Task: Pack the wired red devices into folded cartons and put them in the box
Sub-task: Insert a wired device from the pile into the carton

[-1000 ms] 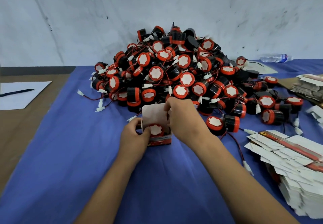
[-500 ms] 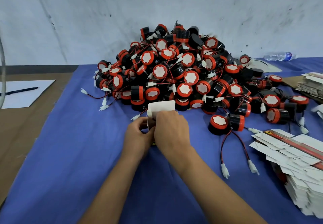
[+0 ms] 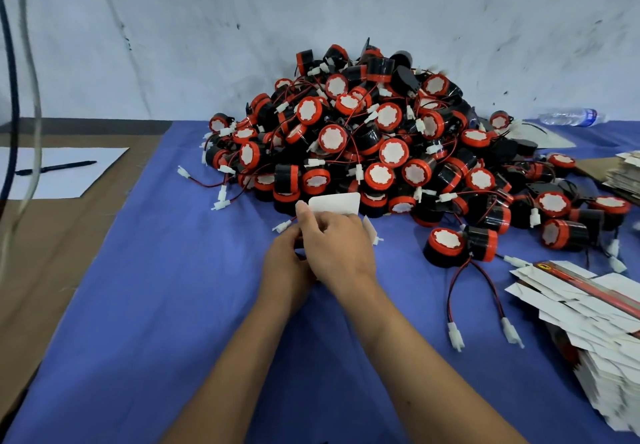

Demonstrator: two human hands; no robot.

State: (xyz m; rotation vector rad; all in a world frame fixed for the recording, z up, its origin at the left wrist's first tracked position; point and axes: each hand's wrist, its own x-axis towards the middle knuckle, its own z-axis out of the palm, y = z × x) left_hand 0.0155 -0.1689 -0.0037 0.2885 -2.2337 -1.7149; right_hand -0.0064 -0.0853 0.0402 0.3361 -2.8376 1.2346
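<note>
Both hands, left (image 3: 285, 260) and right (image 3: 334, 246), are gripping a white carton (image 3: 334, 203) on the worktop (image 3: 156, 305), grip tight, beside the device pile (image 3: 374, 139).

**Off-task items around the surface**

Far left of the hands: white paper sheet (image 3: 65, 170) with a black pen (image 3: 57, 167) lying on it, resting on brown surface (image 3: 52, 253). Far right, beyond: clear water bottle (image 3: 571, 117) lying sideways by the wall.

The right hand (image 3: 337, 249) is now covering the carton (image 3: 334, 204), hiding the red device seen earlier. Only the white flap is showing. The left hand (image 3: 285, 263) is tucking in beneath it.
</note>
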